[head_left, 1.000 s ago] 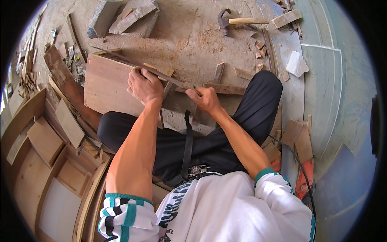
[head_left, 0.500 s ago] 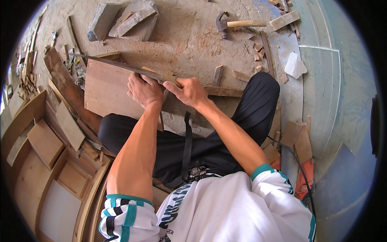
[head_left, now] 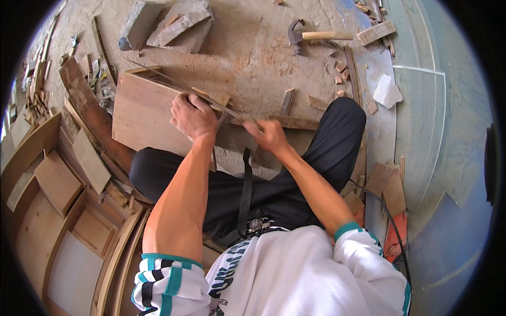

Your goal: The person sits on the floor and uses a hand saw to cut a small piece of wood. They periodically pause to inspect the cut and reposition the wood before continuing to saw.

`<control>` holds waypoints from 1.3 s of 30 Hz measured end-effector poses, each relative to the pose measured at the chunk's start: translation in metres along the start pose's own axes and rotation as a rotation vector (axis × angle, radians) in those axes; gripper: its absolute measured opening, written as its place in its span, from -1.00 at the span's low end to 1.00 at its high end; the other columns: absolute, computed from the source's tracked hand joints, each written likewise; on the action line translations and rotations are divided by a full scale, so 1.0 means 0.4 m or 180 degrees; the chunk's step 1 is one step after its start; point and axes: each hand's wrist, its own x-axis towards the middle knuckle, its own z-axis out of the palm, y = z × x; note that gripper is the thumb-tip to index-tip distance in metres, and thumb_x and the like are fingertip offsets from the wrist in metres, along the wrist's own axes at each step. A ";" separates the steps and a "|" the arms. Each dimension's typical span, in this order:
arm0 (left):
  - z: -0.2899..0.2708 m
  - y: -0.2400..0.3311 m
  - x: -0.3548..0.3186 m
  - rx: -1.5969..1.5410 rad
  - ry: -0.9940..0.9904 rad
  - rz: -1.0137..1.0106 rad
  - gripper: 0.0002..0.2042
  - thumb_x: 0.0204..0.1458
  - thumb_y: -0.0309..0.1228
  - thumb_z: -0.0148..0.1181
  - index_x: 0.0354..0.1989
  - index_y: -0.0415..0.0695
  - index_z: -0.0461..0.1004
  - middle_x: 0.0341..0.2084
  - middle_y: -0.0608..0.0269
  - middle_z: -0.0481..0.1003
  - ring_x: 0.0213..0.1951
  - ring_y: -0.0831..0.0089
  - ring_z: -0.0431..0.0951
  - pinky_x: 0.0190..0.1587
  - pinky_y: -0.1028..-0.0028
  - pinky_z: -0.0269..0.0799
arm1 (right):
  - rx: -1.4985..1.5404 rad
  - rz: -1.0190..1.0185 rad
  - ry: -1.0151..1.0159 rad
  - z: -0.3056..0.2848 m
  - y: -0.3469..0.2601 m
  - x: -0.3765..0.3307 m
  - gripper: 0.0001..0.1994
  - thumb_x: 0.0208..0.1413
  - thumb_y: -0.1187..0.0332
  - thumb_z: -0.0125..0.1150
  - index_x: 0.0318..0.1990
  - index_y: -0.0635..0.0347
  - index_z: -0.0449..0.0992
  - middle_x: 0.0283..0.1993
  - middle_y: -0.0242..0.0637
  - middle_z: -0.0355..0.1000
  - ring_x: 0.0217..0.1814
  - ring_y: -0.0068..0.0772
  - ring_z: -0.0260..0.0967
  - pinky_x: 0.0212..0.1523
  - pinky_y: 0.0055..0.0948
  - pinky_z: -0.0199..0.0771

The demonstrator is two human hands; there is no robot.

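In front of my crossed legs a brown wooden box (head_left: 150, 113) rests tilted, its smooth broad side facing me. My left hand (head_left: 194, 116) lies over its upper right edge, fingers bent and gripping there. My right hand (head_left: 270, 136) is closed around the handle end of a long, thin-bladed handsaw (head_left: 224, 109), slightly blurred. The blade is seen almost edge-on and slants up and left past my left fingers, across the top of the box. Beside the blade a small wood piece (head_left: 225, 99) sticks out; how it joins the box cannot be made out.
A claw hammer (head_left: 321, 36) lies on the dusty floor ahead, with stone blocks (head_left: 182, 29) at far left. Wood offcuts (head_left: 340, 71) are scattered to the right, near glass sheets (head_left: 421, 121). Curved wooden frames (head_left: 66, 221) stand at my left. A cable (head_left: 387, 208) runs along my right.
My right hand has drawn the handsaw back, right and down toward me. My left hand remains on the box. The whole view has shifted slightly.
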 end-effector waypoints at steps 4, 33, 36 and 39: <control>0.002 0.005 0.005 -0.0056 0.0077 -0.0052 -0.70 0.24 -0.20 -0.08 -0.05 -0.11 0.45 -0.08 0.19 0.50 0.08 0.15 0.42 0.13 0.14 0.17 | -0.0365 0.0234 -0.0266 -0.034 0.012 -0.024 -0.32 0.18 -0.25 0.18 -0.55 0.33 0.56 -0.67 0.10 0.34 -0.64 0.05 0.38 -0.55 -0.10 0.35; -0.014 0.016 -0.005 0.0228 -0.0022 0.0088 -0.47 0.06 0.11 0.14 0.01 -0.07 0.52 0.05 0.15 0.47 0.16 0.13 0.41 0.24 0.10 0.20 | -0.0543 0.0138 -0.0037 -0.186 -0.179 0.131 -0.28 0.13 -0.25 0.16 -0.57 0.44 0.54 -0.55 0.23 0.48 -0.36 0.24 0.55 -0.27 -0.03 0.53; -0.015 0.023 -0.005 0.0325 0.0035 0.0115 -0.49 0.13 0.07 0.07 0.04 -0.08 0.52 0.04 0.16 0.47 0.19 0.21 0.38 0.25 0.14 0.17 | -0.0494 -0.0245 0.0371 -0.169 -0.155 0.128 -0.34 0.17 -0.21 0.13 -0.58 0.35 0.56 -0.62 0.03 0.49 -0.55 -0.01 0.51 -0.50 -0.11 0.45; -0.022 0.017 0.002 0.0240 -0.0022 0.0171 -0.48 0.16 0.09 0.03 0.00 -0.12 0.54 0.05 0.12 0.46 0.17 0.18 0.41 0.23 0.13 0.21 | -0.0047 0.0207 -0.0058 -0.240 -0.184 0.117 -0.38 0.12 -0.26 0.16 -0.62 0.17 0.51 -0.69 -0.30 0.39 -0.68 -0.42 0.30 -0.64 -0.33 0.22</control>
